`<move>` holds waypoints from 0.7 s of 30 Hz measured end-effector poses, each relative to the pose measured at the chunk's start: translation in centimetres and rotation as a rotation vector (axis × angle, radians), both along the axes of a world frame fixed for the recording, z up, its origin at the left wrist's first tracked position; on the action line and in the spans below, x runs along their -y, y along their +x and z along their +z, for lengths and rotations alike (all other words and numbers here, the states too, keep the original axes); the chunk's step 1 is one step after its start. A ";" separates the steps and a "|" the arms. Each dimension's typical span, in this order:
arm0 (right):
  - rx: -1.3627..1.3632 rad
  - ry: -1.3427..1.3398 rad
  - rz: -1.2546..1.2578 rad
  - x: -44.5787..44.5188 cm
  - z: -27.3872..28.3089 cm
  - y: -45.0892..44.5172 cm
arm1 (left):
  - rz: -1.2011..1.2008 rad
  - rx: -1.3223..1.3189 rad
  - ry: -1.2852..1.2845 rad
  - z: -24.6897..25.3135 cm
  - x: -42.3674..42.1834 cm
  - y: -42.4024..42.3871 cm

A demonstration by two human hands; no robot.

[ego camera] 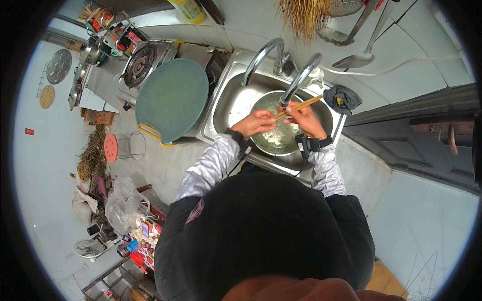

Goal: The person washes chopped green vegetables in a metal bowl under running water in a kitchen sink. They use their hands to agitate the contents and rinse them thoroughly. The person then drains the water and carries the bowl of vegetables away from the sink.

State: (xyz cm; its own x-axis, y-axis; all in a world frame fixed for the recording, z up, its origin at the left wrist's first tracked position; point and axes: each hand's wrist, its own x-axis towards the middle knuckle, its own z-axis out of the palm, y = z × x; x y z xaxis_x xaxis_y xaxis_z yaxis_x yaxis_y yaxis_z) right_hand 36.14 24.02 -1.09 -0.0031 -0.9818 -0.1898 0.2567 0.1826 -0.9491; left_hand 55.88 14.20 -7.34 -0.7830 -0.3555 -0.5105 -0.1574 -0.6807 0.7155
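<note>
Wooden chopsticks (307, 102) slant up to the right over a metal basin (276, 145) of water, which stands in the stainless steel sink (231, 101). My right hand (304, 118) is closed around them below the spout of a chrome faucet (301, 77). At their lower left end is my left hand (256, 123), its fingers curled against the sticks. A second curved faucet (260, 56) arches over the sink's left part. Both wrists wear black straps with small devices.
A large green round board (173, 99) lies left of the sink, beside a gas stove (139, 66). A dark cloth (342, 99) rests on the sink's right corner. A ladle (339, 37) and a spatula (356, 60) hang on the wall. A red-topped stool (111, 148) stands further left.
</note>
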 end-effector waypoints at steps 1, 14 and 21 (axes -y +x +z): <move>-0.030 -0.027 -0.015 -0.3 0.0 -0.3 | -0.012 -0.045 -0.007 0.2 0.2 -1.4; -0.041 -0.091 -0.399 -0.3 -3.2 -0.2 | -0.161 -0.018 -0.438 3.3 1.1 -3.4; -0.099 -0.151 -0.273 1.2 -3.7 5.4 | -0.134 0.243 -1.086 4.4 -0.9 -1.6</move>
